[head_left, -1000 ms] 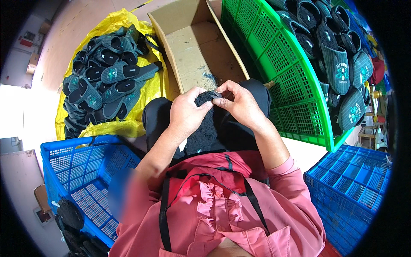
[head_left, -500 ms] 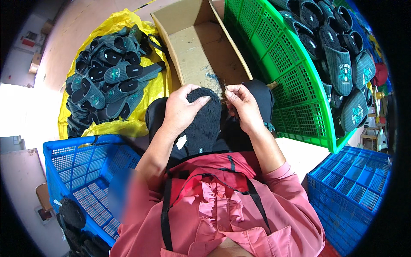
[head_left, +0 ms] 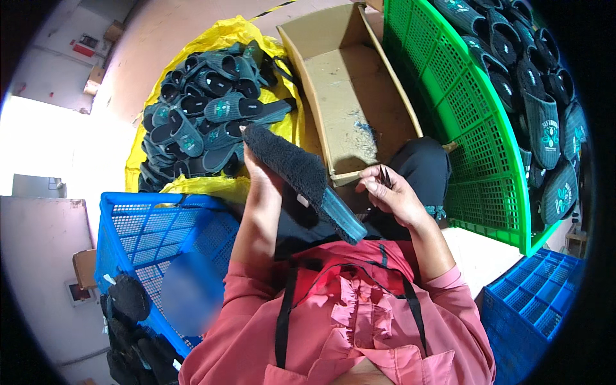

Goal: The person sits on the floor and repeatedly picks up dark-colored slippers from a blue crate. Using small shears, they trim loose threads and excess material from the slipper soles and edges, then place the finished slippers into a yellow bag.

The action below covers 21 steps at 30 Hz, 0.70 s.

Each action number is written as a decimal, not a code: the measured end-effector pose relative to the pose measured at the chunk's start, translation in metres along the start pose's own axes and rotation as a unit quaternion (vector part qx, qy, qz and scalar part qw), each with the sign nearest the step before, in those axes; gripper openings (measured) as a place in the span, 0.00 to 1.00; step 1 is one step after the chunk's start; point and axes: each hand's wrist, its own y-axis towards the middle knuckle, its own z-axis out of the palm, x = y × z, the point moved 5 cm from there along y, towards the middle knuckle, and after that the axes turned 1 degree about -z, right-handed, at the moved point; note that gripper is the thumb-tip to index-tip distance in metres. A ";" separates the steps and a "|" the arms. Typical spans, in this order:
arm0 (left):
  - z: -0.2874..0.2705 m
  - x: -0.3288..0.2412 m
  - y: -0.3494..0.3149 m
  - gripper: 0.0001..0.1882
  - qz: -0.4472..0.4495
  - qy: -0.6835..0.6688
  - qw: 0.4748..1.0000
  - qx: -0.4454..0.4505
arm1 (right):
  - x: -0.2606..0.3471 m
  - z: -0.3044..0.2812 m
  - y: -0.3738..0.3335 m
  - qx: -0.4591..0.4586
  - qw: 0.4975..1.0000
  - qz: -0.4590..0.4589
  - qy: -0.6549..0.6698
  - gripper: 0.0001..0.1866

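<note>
A slipper [head_left: 289, 160] with a fluffy black sole and a grey ribbed upper is held by my left hand [head_left: 262, 183], which grips it around its far-left end. It lies tilted above my lap, its other end pointing down and to the right, and a small white tag hangs at its side. My right hand [head_left: 399, 197], to the right of the slipper and apart from it, is closed around a small dark tool with pointed tips [head_left: 385, 176]. Whether that is snips or tweezers I cannot tell.
A yellow bag [head_left: 215, 188] heaped with grey slippers [head_left: 224, 109] stands far left. Ahead is an open cardboard box [head_left: 333, 96] with scraps inside. On the right, a green crate [head_left: 465, 128] holds more slippers. Blue crates [head_left: 119, 215] flank me; black slippers [head_left: 128, 298] lie lower left.
The slipper has gone from lying sole-up on my lap to being raised and turned sideways in my left hand. My right hand has drawn back toward me with the tool. The view has shifted.
</note>
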 end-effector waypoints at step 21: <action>-0.005 0.002 0.002 0.26 0.070 -0.082 0.990 -0.093 | -0.005 0.007 -0.012 0.042 0.993 -0.057 0.089 0.22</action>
